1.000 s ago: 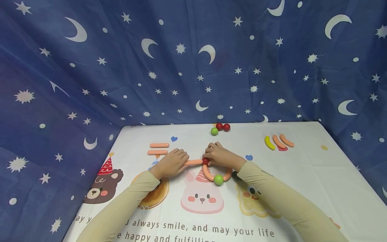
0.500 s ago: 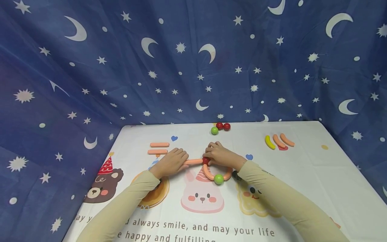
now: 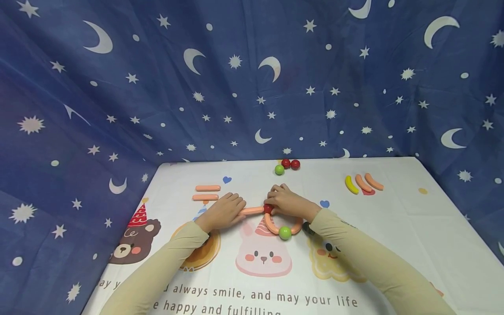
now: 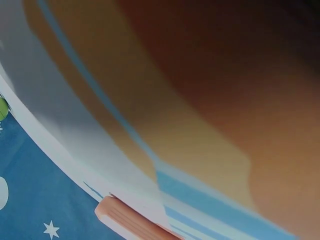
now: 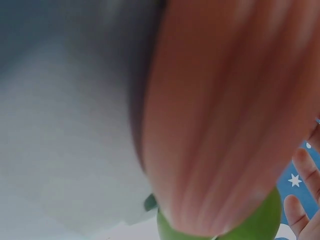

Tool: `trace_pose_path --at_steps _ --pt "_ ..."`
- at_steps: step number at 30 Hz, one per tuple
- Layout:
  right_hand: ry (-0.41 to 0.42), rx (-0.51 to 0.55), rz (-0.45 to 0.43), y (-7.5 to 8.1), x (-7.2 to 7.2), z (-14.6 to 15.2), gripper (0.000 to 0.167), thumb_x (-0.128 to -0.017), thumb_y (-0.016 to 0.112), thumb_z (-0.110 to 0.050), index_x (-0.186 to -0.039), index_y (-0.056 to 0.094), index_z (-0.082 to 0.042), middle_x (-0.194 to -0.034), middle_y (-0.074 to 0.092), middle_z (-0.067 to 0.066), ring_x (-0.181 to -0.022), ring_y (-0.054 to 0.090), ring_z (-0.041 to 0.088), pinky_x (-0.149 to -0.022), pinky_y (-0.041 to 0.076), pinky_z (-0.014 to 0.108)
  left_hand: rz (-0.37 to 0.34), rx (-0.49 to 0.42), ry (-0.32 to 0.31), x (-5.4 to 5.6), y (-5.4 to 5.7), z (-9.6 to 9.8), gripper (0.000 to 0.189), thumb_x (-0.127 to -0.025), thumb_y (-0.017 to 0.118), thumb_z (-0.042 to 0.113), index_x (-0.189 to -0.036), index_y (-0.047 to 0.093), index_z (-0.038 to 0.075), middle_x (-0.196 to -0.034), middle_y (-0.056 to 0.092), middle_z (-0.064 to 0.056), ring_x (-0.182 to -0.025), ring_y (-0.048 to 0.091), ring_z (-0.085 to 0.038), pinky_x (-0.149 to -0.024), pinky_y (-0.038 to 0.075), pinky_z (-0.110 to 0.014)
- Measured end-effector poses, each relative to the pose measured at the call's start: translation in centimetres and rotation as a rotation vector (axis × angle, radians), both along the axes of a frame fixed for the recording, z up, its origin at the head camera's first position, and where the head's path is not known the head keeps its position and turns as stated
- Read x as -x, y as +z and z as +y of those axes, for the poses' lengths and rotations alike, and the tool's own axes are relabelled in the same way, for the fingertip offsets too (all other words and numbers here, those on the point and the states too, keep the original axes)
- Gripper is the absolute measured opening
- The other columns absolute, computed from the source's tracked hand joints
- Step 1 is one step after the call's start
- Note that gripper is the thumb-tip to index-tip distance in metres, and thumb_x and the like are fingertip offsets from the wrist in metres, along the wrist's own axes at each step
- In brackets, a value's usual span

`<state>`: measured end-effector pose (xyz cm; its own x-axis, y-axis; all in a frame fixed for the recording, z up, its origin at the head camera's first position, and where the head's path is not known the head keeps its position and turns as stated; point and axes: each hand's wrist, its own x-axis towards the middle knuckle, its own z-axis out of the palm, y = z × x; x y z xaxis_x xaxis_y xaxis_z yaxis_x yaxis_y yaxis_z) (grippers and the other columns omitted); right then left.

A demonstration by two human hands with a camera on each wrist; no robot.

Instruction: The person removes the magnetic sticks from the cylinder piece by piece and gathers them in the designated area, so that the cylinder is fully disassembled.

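Note:
With its fingers over the far end, my left hand (image 3: 224, 213) holds a straight pink stick (image 3: 253, 211). The stick's right end meets a dark red ball (image 3: 268, 208), which my right hand (image 3: 289, 202) pinches in its fingertips. Below the red ball, a curved pink stick (image 3: 270, 225) runs down to a green ball (image 3: 285, 232). A second curved pink stick (image 3: 297, 226) rises from the green ball and passes under my right hand, which hides its upper end. In the right wrist view a ribbed pink stick (image 5: 225, 125) looms close, in front of the green ball (image 5: 265, 220).
Two straight pink sticks (image 3: 205, 197) lie left of centre. At the back edge are two red balls (image 3: 295, 165) and a green ball (image 3: 279, 169). To the right lie a yellow curved stick (image 3: 351, 185) and two pink curved sticks (image 3: 363, 183). A starry blue curtain (image 3: 236, 118) stands behind.

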<state>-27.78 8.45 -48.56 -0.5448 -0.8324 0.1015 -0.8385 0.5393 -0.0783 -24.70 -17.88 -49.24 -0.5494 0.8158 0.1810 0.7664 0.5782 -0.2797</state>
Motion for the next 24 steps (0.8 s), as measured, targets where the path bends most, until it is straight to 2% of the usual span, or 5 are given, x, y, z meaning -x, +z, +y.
trace_pose_path --at_steps 8,13,19,24 --pt "-0.003 0.001 -0.013 0.15 -0.08 0.03 0.035 -0.08 0.071 -0.028 -0.112 0.068 -0.014 -0.104 0.066 0.001 -0.103 0.05 0.019 -0.093 0.038 0.046 -0.027 0.011 0.006 0.11 -0.16 -0.02 0.027 -0.094 0.05 0.04 -0.088 0.053 0.013 -0.084 0.057 0.0 -0.082 0.051 -0.019 -0.084 0.04 -0.034" --pt "-0.005 0.0 -0.01 0.09 -0.08 0.07 0.035 -0.08 0.071 -0.029 -0.112 0.068 -0.015 -0.104 0.066 0.001 -0.104 0.05 0.019 -0.093 0.038 0.046 -0.013 0.003 -0.01 0.09 -0.13 -0.01 0.023 -0.095 0.05 0.035 -0.088 0.053 0.014 -0.081 0.055 0.001 -0.08 0.05 -0.018 -0.081 0.04 -0.034" --pt "-0.008 -0.008 0.004 0.1 -0.13 -0.03 0.035 -0.08 0.071 -0.029 -0.112 0.068 -0.014 -0.104 0.066 0.001 -0.103 0.05 0.018 -0.091 0.038 0.043 -0.04 -0.021 -0.026 -0.05 0.13 0.13 0.02 -0.095 0.051 0.031 -0.086 0.051 0.013 -0.079 0.052 0.001 -0.078 0.048 -0.017 -0.079 0.04 -0.033" --pt "0.003 -0.008 0.023 0.17 -0.16 -0.09 0.034 -0.08 0.071 -0.029 -0.111 0.068 -0.014 -0.103 0.066 0.0 -0.103 0.05 0.018 -0.09 0.039 0.042 -0.035 -0.003 -0.041 -0.2 0.37 -0.07 0.02 -0.095 0.049 0.03 -0.087 0.051 0.013 -0.08 0.052 0.001 -0.078 0.048 -0.017 -0.079 0.04 -0.033"
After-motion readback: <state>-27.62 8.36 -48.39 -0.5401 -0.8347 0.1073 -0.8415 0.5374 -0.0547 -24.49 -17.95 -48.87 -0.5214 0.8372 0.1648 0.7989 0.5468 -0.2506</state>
